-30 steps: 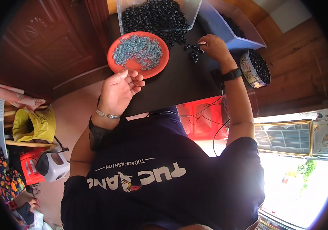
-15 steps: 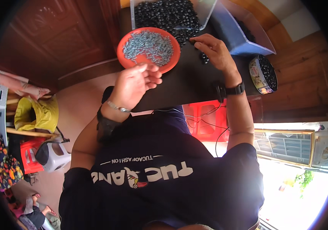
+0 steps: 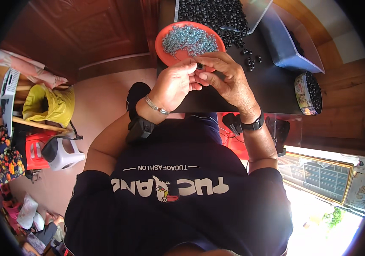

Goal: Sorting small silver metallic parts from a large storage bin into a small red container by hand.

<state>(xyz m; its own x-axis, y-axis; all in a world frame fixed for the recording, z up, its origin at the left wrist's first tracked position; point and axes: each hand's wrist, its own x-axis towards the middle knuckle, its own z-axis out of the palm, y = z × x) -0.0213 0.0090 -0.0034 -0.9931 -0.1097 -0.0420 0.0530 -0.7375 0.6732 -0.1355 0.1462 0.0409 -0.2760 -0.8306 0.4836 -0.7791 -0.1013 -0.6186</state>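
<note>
Black bead-like part [image 3: 200, 66] is pinched in the grip of the right hand [image 3: 233, 83] by the orange plate's near rim [image 3: 165, 61], meeting the left hand [image 3: 171, 85], whose hold I cannot tell, while silvery pieces [image 3: 186, 39] and heaped black beads [image 3: 216, 15] remain loose.

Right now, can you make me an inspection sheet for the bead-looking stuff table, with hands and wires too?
Surface: dark tabletop.
Job's things: orange-red plate of silvery-blue pieces; clear bin, bluish bin and round tin, all with black pieces inside.
Clutter: loose black pieces lie on the tabletop.
Hands: left hand and right hand meet near the plate's closer edge, a small black piece at their fingertips; which grips it, I can't tell.
Cables: thin ones below the table edge.
Surroundings: yellow bag and grey-white stool off left.
</note>
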